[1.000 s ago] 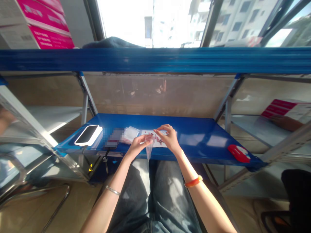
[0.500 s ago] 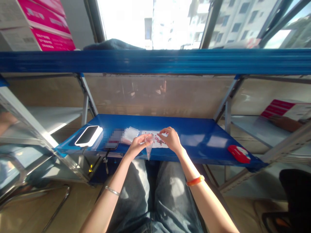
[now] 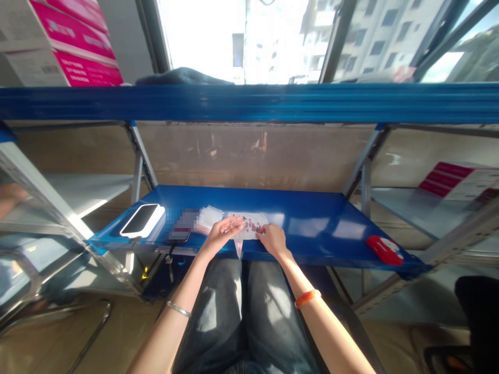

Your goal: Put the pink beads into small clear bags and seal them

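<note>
Person is sitting at a glossy blue metal shelf (image 3: 312, 218) used as a work surface, both hands working at its near edge, centre-left.

Left hand (image 3: 223, 232) is pinching a small clear plastic pouch (image 3: 238, 244) by its top; thumb and forefingers are closed on the rim while the pouch body is hanging down over the shelf's near edge, prob. so the mouth stays up and reachable. Can't tell if the mouth is spread open; too small and see-through.

Right hand (image 3: 273, 238) is lying low on the shelf, just right of the pouch, fingers curled in and tips down at a white sheet scattered w/ small red pieces (image 3: 252, 224). Looks like fingertips are touching or nipping one piece at the sheet's near-right edge, but whether sth is actually held can't be told. The sheet is lying flat right behind both hands, so pieces are within a short reach of the pouch.

Just left of the left hand a stack of more clear pouches (image 3: 209, 217) is sitting, handy for that hand. Further left, a blurred-out patch, then a dark-screened phone in a white case (image 3: 141, 218) lying face up near the left corner. Far right on the shelf's near edge, well apart from the hands, a red and white flat oval item (image 3: 384, 249) is resting. Upper left, pink and white cartons (image 3: 66, 47) are stacked on the top shelf. An orange bangle (image 3: 306, 298) is on the right wrist, a thin silver bracelet (image 3: 179, 308) on the left.
</note>
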`<state>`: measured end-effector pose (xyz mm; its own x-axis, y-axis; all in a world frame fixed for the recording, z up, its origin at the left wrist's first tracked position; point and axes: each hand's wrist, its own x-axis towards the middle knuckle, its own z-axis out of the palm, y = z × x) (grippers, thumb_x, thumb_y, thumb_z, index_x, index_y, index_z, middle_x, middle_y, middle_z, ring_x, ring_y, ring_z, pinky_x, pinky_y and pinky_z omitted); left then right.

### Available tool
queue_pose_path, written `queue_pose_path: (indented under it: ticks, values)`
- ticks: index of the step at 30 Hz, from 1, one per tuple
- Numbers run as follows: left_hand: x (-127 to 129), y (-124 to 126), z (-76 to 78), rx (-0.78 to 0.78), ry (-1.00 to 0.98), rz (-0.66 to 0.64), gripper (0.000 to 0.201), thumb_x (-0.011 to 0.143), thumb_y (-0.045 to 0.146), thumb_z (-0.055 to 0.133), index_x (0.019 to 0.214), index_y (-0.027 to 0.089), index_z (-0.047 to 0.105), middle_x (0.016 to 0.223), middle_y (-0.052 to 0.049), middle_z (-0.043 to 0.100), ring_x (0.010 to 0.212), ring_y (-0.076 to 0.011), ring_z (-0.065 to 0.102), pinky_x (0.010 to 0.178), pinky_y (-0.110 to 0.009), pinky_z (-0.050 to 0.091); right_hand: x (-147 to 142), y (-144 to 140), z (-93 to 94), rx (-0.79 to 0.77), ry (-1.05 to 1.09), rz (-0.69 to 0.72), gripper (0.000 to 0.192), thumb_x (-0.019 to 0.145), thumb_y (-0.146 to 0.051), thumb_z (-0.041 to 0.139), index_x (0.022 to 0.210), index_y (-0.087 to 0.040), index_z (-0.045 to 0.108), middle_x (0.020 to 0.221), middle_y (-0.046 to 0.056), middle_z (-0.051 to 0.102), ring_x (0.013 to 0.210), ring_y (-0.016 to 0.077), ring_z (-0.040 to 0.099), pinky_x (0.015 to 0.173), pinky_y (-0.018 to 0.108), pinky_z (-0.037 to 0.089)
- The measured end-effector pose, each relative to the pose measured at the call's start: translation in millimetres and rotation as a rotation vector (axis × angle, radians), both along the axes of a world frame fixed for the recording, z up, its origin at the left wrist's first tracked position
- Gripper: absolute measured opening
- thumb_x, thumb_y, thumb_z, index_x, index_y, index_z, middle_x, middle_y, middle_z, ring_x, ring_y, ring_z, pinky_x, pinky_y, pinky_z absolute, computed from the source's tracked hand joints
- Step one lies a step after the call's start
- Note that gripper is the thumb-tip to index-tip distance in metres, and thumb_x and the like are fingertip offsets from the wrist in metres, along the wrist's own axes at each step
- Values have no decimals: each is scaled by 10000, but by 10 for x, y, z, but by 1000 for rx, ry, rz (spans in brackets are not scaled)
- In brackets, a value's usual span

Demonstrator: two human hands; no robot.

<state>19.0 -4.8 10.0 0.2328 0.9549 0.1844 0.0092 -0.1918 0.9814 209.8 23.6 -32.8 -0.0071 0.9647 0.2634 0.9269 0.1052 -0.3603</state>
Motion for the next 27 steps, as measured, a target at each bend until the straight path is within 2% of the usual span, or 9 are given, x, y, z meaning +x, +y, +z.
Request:
queue_pose_path:
  ticks: [4,10,14,17,19,23,27]
  values:
    - [-26,25,-26,11,9,-9,491,702,418,698,1104,149,610,1203,-130,614,1161,-267,536,1007,-371,387,61,51,149,21,173,66,141,754,-276,612,744,-172,707,802,81,645,766,203,581,665,289,396]
    - [-2,57,-42,-5,-14,-17,518,683,401,717,1124,158,599,1204,-124,615,1147,-269,545,969,-370,424,69,11,687,253,465,307,154,761,-299,602,781,-189,708,796,42,660,762,168,564,696,268,418]
    - [31,51,-24,15,-29,-41,519,658,401,734,1100,157,612,1120,-118,659,1088,-269,582,927,-360,452,-35,-102,893,274,489,431,142,768,-309,611,784,-212,713,806,34,663,810,169,567,711,269,415]
    - [38,40,-10,23,-25,-49,511,657,393,735,1090,151,613,1093,-116,665,1052,-271,596,888,-359,473,-94,-151,894,224,437,513,136,763,-305,622,778,-209,717,799,36,658,803,169,566,711,271,415]
    - [30,34,-12,27,-20,-64,496,680,378,721,1109,158,604,1100,-107,661,1053,-264,593,895,-360,468,-99,-147,856,203,438,517,156,776,-309,610,786,-198,718,795,41,657,783,166,566,709,273,418]
    - [2,39,-47,10,-26,-67,517,680,362,726,1137,161,593,1164,-108,635,1115,-270,559,963,-373,418,-45,-21,712,178,478,401,219,806,-343,572,819,-177,714,822,55,654,742,158,567,677,266,420]
    - [-7,41,-71,-19,-54,-57,566,662,376,740,1162,162,582,1215,-122,607,1176,-285,515,1007,-387,373,-15,203,417,155,356,282,162,775,-296,607,793,-178,717,789,56,635,759,169,556,680,261,413]
